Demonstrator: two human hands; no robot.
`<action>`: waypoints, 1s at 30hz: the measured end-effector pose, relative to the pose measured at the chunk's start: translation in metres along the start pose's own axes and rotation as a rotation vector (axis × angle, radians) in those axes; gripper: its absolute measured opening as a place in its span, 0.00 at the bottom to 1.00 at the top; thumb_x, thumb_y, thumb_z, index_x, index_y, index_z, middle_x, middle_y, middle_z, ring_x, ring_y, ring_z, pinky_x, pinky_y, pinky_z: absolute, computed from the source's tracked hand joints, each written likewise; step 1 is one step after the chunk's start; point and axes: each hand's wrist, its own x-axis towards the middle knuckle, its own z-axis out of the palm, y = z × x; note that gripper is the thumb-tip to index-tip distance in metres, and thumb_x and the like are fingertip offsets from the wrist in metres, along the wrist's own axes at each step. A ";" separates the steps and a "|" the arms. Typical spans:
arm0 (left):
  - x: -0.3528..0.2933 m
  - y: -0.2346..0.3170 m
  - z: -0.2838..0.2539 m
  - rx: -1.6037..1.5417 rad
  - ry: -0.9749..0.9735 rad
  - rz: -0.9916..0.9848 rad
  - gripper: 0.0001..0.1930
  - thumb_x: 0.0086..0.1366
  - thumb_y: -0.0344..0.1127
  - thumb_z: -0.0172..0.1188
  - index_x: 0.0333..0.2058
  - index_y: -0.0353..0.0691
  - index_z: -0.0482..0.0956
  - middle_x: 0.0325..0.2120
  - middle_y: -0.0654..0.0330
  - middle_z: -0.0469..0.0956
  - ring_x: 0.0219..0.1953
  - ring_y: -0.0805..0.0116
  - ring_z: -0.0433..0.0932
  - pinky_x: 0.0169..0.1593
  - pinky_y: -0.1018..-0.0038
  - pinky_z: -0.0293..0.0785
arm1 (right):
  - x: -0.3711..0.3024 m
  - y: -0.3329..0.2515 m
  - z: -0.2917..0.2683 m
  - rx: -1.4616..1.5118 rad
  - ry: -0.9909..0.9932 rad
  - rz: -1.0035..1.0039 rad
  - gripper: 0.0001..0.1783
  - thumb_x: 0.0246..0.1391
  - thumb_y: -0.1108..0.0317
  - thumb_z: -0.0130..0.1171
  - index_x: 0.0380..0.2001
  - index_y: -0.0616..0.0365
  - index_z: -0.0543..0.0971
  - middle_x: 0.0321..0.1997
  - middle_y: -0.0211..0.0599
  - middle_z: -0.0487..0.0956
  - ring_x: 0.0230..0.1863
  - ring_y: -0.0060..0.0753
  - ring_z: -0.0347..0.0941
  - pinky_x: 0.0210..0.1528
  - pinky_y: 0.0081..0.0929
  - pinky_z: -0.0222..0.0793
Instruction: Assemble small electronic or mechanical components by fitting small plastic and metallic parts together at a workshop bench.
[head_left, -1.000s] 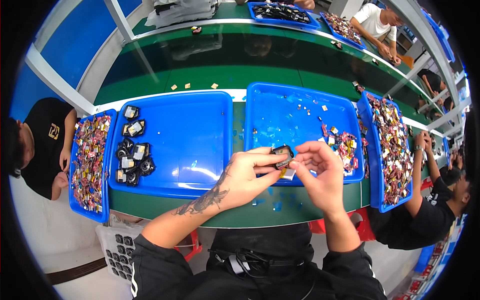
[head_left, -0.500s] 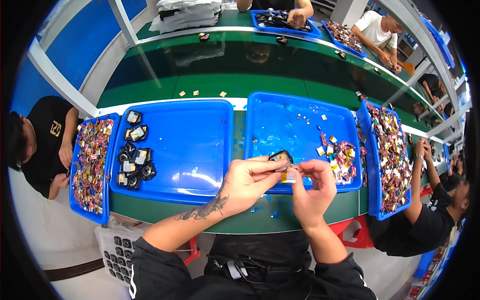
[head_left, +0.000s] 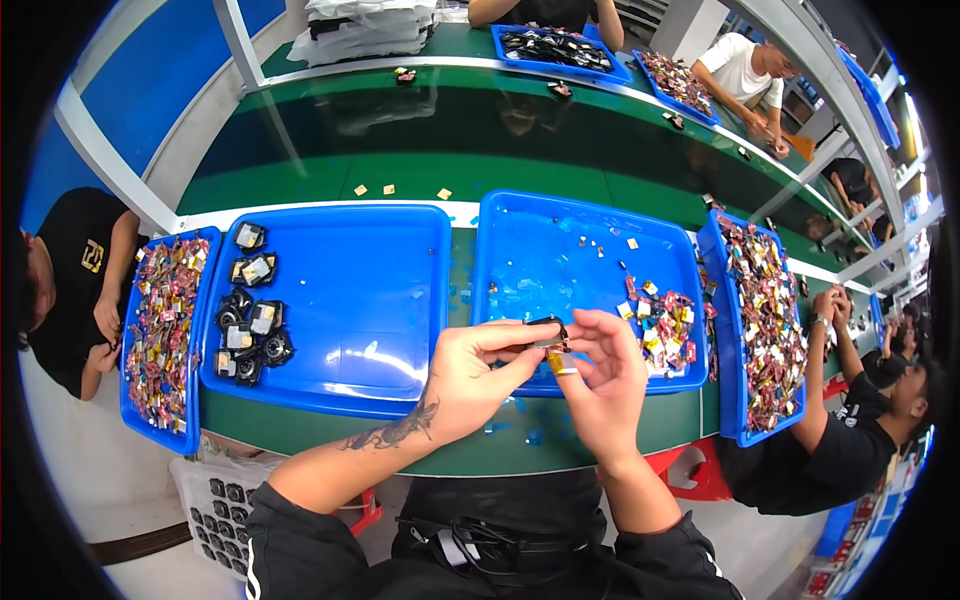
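Over the near edge of the right blue tray (head_left: 690, 381), my two hands meet at a small black housing (head_left: 546, 321). My left hand (head_left: 478, 368) pinches it between thumb and fingers, and it sits nearly edge-on. Just below it is a small yellow-and-white part (head_left: 562, 362) with the thumb of my right hand (head_left: 608, 378) against it. The right fingers curl behind, close to the housing. Whether the two pieces are joined is hidden by my fingers. Several similar black housings (head_left: 236, 337) with pale rectangular faces lie at the left side of the left blue tray (head_left: 375, 300).
Small yellow, white and red parts (head_left: 668, 335) are heaped in the right tray, beside blue film scraps (head_left: 540, 285). Trays full of such parts flank me: one left (head_left: 165, 335), one right (head_left: 765, 325). A green belt (head_left: 330, 180) runs beyond. Co-workers sit on both sides and opposite.
The black housing has turned from showing its pale face to nearly edge-on. My right fingers have lifted and spread a little. Opposite, a co-worker's hand has left the tray of black parts.
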 end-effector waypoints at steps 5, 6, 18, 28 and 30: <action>-0.001 -0.002 0.002 0.091 0.056 0.157 0.17 0.61 0.18 0.56 0.49 0.31 0.77 0.45 0.54 0.78 0.40 0.75 0.78 0.44 0.80 0.76 | 0.007 -0.003 0.005 0.108 -0.045 0.084 0.25 0.46 0.86 0.59 0.49 0.62 0.70 0.41 0.33 0.72 0.42 0.18 0.71 0.45 0.18 0.74; -0.001 0.000 0.003 0.092 0.070 0.160 0.17 0.61 0.18 0.56 0.49 0.31 0.77 0.45 0.54 0.78 0.40 0.75 0.78 0.44 0.80 0.76 | 0.009 -0.003 0.006 0.110 -0.060 0.085 0.25 0.46 0.86 0.59 0.49 0.62 0.70 0.41 0.33 0.72 0.42 0.18 0.71 0.45 0.18 0.74; -0.075 0.127 -0.026 0.738 0.316 0.697 0.04 0.57 0.20 0.57 0.26 0.35 0.77 0.24 0.54 0.79 0.23 0.63 0.79 0.30 0.76 0.77 | 0.226 0.025 -0.008 -0.194 -0.282 0.220 0.20 0.45 0.79 0.63 0.44 0.65 0.72 0.33 0.38 0.82 0.33 0.25 0.79 0.38 0.20 0.74; -0.166 0.208 -0.016 0.517 0.184 0.736 0.07 0.56 0.30 0.64 0.31 0.47 0.74 0.30 0.61 0.73 0.26 0.68 0.74 0.28 0.74 0.71 | 0.313 0.104 -0.049 -0.705 -0.162 0.306 0.26 0.35 0.72 0.72 0.43 0.61 0.79 0.31 0.32 0.79 0.30 0.25 0.74 0.28 0.22 0.67; -0.172 0.197 -0.052 0.643 0.080 0.927 0.04 0.54 0.26 0.62 0.27 0.42 0.75 0.28 0.57 0.75 0.25 0.66 0.76 0.28 0.72 0.73 | 0.314 0.106 -0.036 -0.762 -0.184 0.264 0.26 0.35 0.72 0.71 0.44 0.60 0.78 0.32 0.33 0.79 0.31 0.26 0.75 0.28 0.23 0.67</action>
